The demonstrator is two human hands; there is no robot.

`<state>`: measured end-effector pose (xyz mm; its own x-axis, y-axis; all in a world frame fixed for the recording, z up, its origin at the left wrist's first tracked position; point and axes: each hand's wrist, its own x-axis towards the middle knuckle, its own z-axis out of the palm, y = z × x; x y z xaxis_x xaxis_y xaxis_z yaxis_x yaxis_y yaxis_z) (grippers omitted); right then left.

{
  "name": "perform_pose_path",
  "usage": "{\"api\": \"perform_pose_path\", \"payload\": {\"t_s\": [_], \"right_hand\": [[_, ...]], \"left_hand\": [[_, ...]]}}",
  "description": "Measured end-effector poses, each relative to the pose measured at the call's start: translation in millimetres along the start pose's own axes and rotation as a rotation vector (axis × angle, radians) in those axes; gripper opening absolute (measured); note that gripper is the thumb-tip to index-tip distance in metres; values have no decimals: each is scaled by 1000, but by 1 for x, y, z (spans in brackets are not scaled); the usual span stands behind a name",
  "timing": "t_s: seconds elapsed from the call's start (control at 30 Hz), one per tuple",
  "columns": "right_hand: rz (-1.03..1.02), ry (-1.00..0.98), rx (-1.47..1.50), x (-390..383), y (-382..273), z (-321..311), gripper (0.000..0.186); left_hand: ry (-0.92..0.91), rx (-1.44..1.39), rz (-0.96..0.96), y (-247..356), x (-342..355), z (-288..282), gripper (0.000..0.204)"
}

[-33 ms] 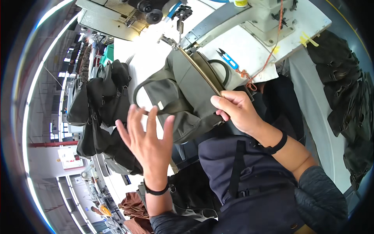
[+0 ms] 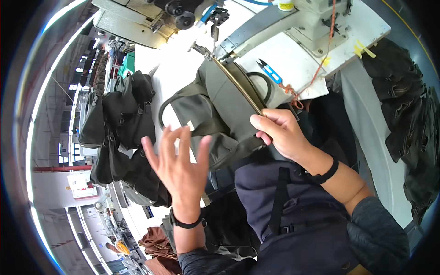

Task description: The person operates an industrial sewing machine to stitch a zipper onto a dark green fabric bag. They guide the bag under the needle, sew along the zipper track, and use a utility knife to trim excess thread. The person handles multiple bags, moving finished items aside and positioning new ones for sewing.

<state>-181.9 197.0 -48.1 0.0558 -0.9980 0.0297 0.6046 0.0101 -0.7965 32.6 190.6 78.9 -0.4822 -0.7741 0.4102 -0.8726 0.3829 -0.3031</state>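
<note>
An olive-green bag (image 2: 227, 107) lies under the sewing machine, a long brass-coloured strip (image 2: 236, 82) along its top edge and dark handle loops on either side. My right hand (image 2: 282, 133) is closed on the bag's edge at the lower end of that strip, thumb on top. My left hand (image 2: 178, 169) is open, fingers spread and slightly blurred, over the bag's lower left; whether its fingertips touch the fabric I cannot tell. The strip's upper end meets a metal fitting (image 2: 204, 52) beneath the machine head (image 2: 137, 23). Blue thread snips (image 2: 270, 71) with orange cord rest to the right.
Dark olive bags (image 2: 121, 119) are piled at the left, more (image 2: 401, 105) at the far right. The machine arm (image 2: 256, 27) spans the white worktable (image 2: 348, 41). Brown fabric (image 2: 151, 240) lies lower left. A dark navy bundle or apron (image 2: 288, 215) is at my front.
My left hand has moved slightly to the right, its fingers still spread. My right hand and the bag appear shifted slightly right, along with much of the view.
</note>
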Motion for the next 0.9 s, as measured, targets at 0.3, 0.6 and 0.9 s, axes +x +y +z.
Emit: {"api": "perform_pose_path", "payload": {"t_s": [0.3,0.6,0.9], "right_hand": [[62,-30,18,-1,-18,4,34],[43,-18,-84,3,-18,-2,40],[9,-40,-134,10,-17,-3,42]], "left_hand": [[-75,-275,4,56,12,23,71],[-85,-206,49,57,18,34,77],[-85,-187,49,51,23,39,78]]}}
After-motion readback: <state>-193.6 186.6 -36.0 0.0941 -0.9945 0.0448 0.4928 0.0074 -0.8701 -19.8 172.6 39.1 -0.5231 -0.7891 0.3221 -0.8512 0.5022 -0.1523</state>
